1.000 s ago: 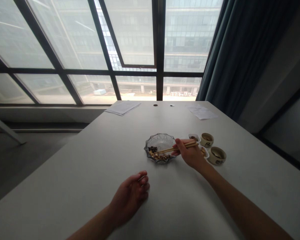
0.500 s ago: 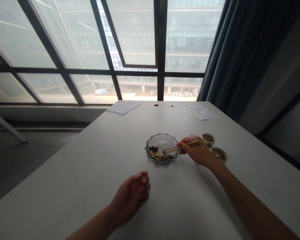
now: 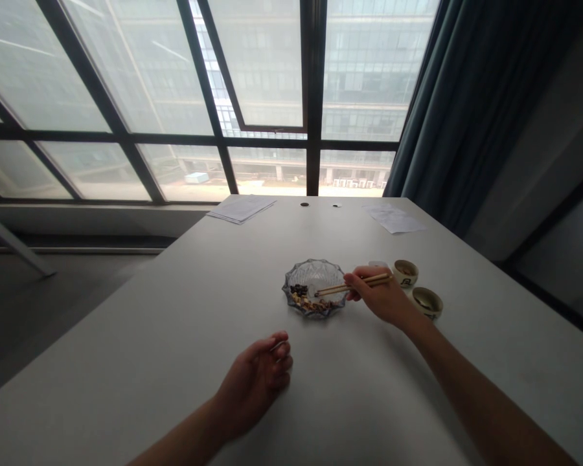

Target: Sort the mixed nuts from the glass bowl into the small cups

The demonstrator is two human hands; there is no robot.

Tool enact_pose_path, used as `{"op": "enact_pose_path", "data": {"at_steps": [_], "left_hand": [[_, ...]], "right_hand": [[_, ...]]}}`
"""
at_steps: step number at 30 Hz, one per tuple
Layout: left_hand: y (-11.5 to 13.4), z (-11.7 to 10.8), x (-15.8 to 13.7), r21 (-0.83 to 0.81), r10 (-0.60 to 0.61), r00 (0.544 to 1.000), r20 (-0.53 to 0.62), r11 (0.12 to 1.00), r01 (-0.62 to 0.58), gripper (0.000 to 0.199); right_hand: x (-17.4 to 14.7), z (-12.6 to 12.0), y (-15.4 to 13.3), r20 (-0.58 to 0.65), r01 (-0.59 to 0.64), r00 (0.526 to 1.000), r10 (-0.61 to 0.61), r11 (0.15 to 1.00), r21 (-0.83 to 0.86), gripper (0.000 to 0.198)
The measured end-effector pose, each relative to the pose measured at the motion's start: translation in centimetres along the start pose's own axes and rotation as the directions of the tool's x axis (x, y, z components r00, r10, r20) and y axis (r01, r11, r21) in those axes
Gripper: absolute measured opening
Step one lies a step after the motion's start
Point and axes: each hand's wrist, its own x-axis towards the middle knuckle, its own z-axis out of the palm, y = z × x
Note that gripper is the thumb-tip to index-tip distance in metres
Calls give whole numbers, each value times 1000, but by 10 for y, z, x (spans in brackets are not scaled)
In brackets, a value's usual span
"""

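White table (image 3: 175,336), right hand (image 3: 381,299) gripping chopsticks (image 3: 331,291), white dish (image 3: 379,264) mostly hidden

No wording is clearly legible. Between three and four o'clock from centre, a round cream ceramic-looking cup (image 3: 406,277) bears one dark character, too small to read surely; a matching nearer cup (image 3: 433,312) shows part of a dark mark. White paper sheets (image 3: 243,208), toward ten o'clock, are unreadable.

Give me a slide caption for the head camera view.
Right hand holds chopsticks over a glass bowl, left hand loosely curled, two small cups to the right.
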Motion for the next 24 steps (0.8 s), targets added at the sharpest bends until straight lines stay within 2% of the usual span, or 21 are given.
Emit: {"op": "enact_pose_path", "data": {"at_steps": [11, 17, 24], "left_hand": [[0, -5, 1, -10, -6, 1000, 25, 1000, 6, 13], [1, -4, 1, -14, -8, 1000, 29, 1000, 9, 13], [0, -6, 1, -19, -12, 999, 35, 1000, 13, 16]], "right_hand": [[0, 3, 2, -21, 2, 1000, -2, 1000, -3, 44], [-3, 14, 3, -155, 5, 988, -28, 989, -148, 52], [-1, 24, 9, -270, -29, 963, -7, 991, -128, 53]]}}
